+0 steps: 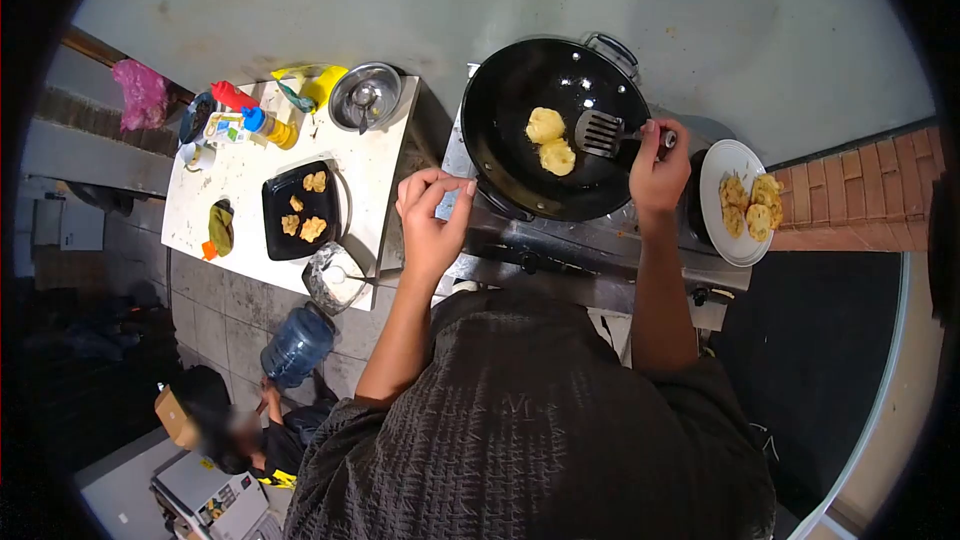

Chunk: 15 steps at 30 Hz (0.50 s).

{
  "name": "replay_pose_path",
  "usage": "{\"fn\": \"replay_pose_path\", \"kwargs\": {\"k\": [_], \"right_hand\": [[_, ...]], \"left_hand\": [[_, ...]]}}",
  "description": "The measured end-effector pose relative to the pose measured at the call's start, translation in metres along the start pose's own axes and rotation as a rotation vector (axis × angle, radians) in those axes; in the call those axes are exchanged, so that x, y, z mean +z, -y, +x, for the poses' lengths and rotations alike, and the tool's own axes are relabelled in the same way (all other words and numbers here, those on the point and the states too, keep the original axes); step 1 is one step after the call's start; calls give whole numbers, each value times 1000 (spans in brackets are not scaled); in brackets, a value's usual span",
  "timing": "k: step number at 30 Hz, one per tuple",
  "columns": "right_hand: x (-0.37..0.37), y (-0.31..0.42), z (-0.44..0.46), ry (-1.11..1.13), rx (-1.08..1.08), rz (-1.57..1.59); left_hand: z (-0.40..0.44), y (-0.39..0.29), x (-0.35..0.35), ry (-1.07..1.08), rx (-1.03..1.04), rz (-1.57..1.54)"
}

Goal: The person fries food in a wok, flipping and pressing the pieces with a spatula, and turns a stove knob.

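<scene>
My right hand (660,168) is closed around the handle of a slotted spatula (600,133). The spatula's metal head is over the black wok (500,160), close beside two pale yellow fritters (546,126) that lie in it, touching each other. My left hand (432,222) is raised by the wok's left rim, its thumb and index fingertips brought together in a pinch; I see nothing between them. Right of my right hand, a white plate (712,202) holds several browned fritters (765,190).
On the white table (240,235) stand a black tray (272,215) with battered pieces, a steel bowl (340,100), a yellow bottle (284,135) and a red bottle (232,95). A flour container (335,275) is at its edge. Behind, a person (270,440) touches a blue water jug (297,348).
</scene>
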State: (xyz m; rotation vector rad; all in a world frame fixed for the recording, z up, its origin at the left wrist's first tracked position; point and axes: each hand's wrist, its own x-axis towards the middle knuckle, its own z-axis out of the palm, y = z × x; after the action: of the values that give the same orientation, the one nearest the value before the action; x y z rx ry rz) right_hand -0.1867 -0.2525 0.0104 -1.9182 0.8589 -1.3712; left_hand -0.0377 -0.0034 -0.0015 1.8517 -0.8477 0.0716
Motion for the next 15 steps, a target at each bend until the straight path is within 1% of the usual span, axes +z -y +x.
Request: {"fn": "replay_pose_path", "kwargs": {"k": [4, 6, 9, 15], "right_hand": [[-1, 8, 2, -28, 47, 6], [2, 7, 4, -78, 60, 114], [2, 7, 4, -96, 61, 143], [1, 1, 3, -78, 143, 248]], "left_hand": [[1, 0, -1, 27, -5, 4], [1, -2, -3, 33, -14, 13], [0, -2, -5, 43, -13, 13], [-3, 2, -6, 26, -3, 32]]}}
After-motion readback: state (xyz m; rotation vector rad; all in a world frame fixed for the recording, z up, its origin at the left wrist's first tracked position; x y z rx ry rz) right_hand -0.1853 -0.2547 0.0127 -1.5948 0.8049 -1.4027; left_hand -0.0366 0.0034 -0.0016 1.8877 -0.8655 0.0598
